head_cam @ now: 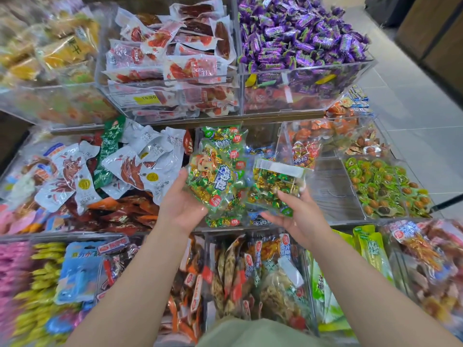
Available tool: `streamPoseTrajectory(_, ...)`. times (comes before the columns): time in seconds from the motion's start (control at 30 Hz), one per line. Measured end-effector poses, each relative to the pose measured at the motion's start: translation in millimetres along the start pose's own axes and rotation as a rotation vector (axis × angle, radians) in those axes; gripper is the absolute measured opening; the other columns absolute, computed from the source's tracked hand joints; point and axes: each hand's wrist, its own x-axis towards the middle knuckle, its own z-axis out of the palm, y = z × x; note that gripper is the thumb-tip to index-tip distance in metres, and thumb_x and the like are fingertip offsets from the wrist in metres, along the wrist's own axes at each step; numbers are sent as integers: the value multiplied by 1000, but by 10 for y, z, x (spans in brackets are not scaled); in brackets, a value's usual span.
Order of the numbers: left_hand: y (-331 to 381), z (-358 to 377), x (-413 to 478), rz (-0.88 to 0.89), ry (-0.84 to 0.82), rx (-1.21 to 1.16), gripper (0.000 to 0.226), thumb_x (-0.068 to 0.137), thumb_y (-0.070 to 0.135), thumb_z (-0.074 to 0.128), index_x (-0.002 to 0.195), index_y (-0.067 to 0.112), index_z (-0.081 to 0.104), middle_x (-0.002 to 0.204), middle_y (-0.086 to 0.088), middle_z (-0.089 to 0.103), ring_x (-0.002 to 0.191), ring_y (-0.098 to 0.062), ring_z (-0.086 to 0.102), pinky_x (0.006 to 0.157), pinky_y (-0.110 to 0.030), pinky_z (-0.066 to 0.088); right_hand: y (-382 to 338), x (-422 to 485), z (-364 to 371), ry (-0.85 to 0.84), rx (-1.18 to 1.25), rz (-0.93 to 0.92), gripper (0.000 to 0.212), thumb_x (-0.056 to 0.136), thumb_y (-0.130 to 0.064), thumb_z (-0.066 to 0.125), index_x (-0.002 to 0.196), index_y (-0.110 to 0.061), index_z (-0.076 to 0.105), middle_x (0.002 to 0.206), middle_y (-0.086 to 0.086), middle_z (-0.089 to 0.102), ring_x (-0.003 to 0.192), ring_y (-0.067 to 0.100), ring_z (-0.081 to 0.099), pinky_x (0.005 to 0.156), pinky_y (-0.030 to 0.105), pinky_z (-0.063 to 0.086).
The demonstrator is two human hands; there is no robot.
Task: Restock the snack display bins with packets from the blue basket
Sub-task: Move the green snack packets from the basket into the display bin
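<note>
Nearest me, at the bottom of the frame, clear bins hold brown snack packs (235,271) with red-and-white labels. Blue packs (77,271) and yellow packs (45,284) lie to their left, blurred, their print unreadable.

Just above, at the centre, the left hand (180,204) lies palm up, fingers curled under a green packet (215,176), thumb on its left edge. The packet shows a cartoon face, bold blue-and-white Chinese characters and red round badges over gold and green wrapped sweets. The right hand (295,214) pinches a second packet (275,186) just beside it, thumb on top. This one has its clear side up, with a white label strip along its top edge. Under both hands lie matching green bags (220,221) in the middle row.

Left of centre sit grey-white pouches (150,156) printed with Chinese characters I can't read surely. At right are green-wrapped rounds (380,191).

On the top shelf, red-and-white vacuum packs (175,53) fill a bin carrying a yellow price tag (145,98) reading 19.80. Upper right are purple sweets (300,38) lettered something like "Kpokant".
</note>
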Motion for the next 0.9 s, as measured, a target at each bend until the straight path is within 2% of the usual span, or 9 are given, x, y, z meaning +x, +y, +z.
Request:
streamPoseTrajectory(0.07,-14,43,3,30,-9,111,47,99,39,43,135,9,50,134,-17,57,120,-33,58,95,-51,48,25,3,104,-15,-14,36,70,89,-8,61,137,-47,29,144,-10,20,120,23,39,70,42,58)
streamPoseTrajectory(0.13,-62,102,3,96,-32,248,40,96,30,50,128,5,49,134,-18,56,111,-31,61,84,-50,53,49,18,198,-3,-44,36,66,87,-11,64,135,-43,31,149,-6,18,120,23,40,73,42,58)
streamPoseTrajectory(0.23,-184,139,-37,102,-13,393,37,83,10,62,118,7,51,118,-21,58,92,-29,65,80,-51,55,99,47,267,37,-85,-31,53,85,-7,66,126,-29,42,135,10,46,108,28,60,75,40,58)
streamPoseTrajectory(0.3,-229,142,-76,50,-18,458,50,78,-4,63,125,9,49,123,-19,60,98,-32,68,85,-56,54,122,58,263,66,-154,-83,50,83,-3,67,118,-29,45,122,9,57,98,25,66,77,39,58)
streamPoseTrajectory(0.53,-317,98,-175,30,-199,497,51,76,-8,64,123,8,51,113,-13,67,101,-30,67,80,-46,58,136,30,181,-72,-139,-72,33,81,-6,70,100,-31,59,97,-6,68,82,14,69,68,43,58)
streamPoseTrajectory(0.63,-121,150,-183,67,-140,782,51,70,8,76,116,10,54,105,-7,68,92,-22,70,76,-34,58,19,63,106,-25,-408,-100,77,69,-21,81,135,-31,42,132,9,53,105,27,63,83,52,54)
streamPoseTrajectory(0.7,109,202,-165,216,-10,1054,58,61,25,80,114,25,58,109,-3,64,97,-17,67,81,-30,56,-98,74,66,-37,-645,-111,95,55,-40,84,138,-36,37,138,7,50,121,30,53,97,54,45)
streamPoseTrajectory(0.8,260,321,-173,424,-65,1553,60,62,39,86,111,48,53,112,18,56,104,4,55,85,-18,47,-195,78,100,-139,-859,-141,78,54,-45,82,123,-48,44,133,-2,54,120,22,53,100,49,45)
streamPoseTrajectory(0.9,139,421,-168,390,-247,1895,69,66,45,83,123,40,45,95,17,56,90,0,56,83,-25,47,-153,113,153,-164,-947,-192,73,64,-36,82,127,-44,45,129,-9,57,119,15,54,101,44,44)
